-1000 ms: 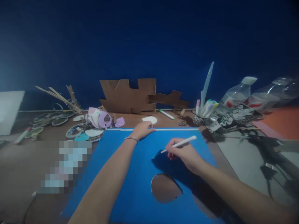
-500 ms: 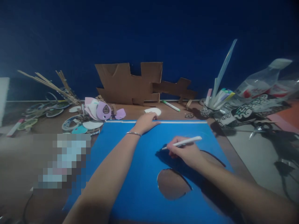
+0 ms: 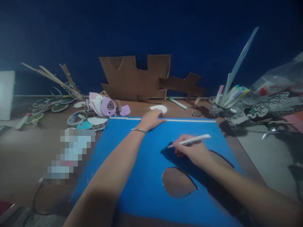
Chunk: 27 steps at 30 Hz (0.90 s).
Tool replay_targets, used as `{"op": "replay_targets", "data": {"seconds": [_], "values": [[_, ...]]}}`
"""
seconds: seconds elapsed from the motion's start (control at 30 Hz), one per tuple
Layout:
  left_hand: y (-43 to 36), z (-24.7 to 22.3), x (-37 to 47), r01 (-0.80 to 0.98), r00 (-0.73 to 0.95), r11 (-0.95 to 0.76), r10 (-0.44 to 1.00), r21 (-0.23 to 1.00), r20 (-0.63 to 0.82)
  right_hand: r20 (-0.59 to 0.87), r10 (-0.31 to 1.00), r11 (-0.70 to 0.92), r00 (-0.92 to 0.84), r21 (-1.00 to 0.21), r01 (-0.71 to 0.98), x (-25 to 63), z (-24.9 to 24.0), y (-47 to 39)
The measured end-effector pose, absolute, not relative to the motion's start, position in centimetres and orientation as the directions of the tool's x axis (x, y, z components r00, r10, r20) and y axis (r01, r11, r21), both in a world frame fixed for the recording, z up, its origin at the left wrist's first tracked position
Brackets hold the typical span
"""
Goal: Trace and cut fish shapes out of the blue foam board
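Note:
A large blue sheet (image 3: pixel 139 164) lies flat before me, with a rounded, pointed hole cut through it near the middle. My right hand (image 3: pixel 189 148) grips a slim white pen (image 3: pixel 199 138), its point low over the sheet above that hole; in the shadow I cannot tell whether it touches. Resting on the sheet's far edge is my left hand (image 3: pixel 152 119), thumb spread and fingers reaching past the pale border strip. Those fingertips are beside or over a white paper cutout (image 3: pixel 163 109); contact is unclear.
Brown cardboard (image 3: pixel 132 78) leans on the blue wall behind a green-and-white marker (image 3: pixel 177 103). Purple paper fish shapes (image 3: pixel 108 106) and tape rolls (image 3: pixel 77 118) lie left. At right stand a patterned pen cup (image 3: pixel 215 109) and plastic bottles (image 3: pixel 274 85). Part of the left is pixelated.
The whole view has shifted slightly, with the scene sitting a little further right and higher. Both hands keep nearly the same places on the sheet, and the pen stays in my right hand.

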<state>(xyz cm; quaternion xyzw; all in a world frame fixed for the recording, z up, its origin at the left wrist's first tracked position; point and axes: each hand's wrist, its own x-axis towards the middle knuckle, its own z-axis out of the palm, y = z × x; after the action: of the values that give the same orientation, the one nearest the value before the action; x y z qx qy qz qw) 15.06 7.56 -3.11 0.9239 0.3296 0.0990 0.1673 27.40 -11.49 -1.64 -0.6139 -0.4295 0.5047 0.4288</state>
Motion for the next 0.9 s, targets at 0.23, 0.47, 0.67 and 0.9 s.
{"op": "replay_targets", "data": {"seconds": [0.23, 0.47, 0.67, 0.9], "values": [[7.49, -2.96, 15.15, 0.59, 0.758, -0.723, 0.649, 0.358, 0.062, -0.238, 0.964, -0.251, 0.119, -0.962, 0.111, 27.35, -1.6, -11.44], [7.41, -2.9, 15.17, 0.591, 0.757, -0.72, 0.651, 0.364, 0.058, -0.232, 0.967, -0.243, 0.107, -0.963, 0.115, 27.41, -1.61, -11.47], [7.5, -2.98, 15.19, 0.595, 0.754, -0.713, 0.655, 0.371, 0.049, -0.234, 0.965, -0.249, 0.122, -0.96, 0.129, 27.29, -1.57, -11.47], [7.57, -3.1, 15.18, 0.58, 0.759, -0.718, 0.648, 0.385, 0.064, -0.239, 0.963, -0.255, 0.123, -0.955, 0.149, 27.27, -1.4, -11.59]]}}
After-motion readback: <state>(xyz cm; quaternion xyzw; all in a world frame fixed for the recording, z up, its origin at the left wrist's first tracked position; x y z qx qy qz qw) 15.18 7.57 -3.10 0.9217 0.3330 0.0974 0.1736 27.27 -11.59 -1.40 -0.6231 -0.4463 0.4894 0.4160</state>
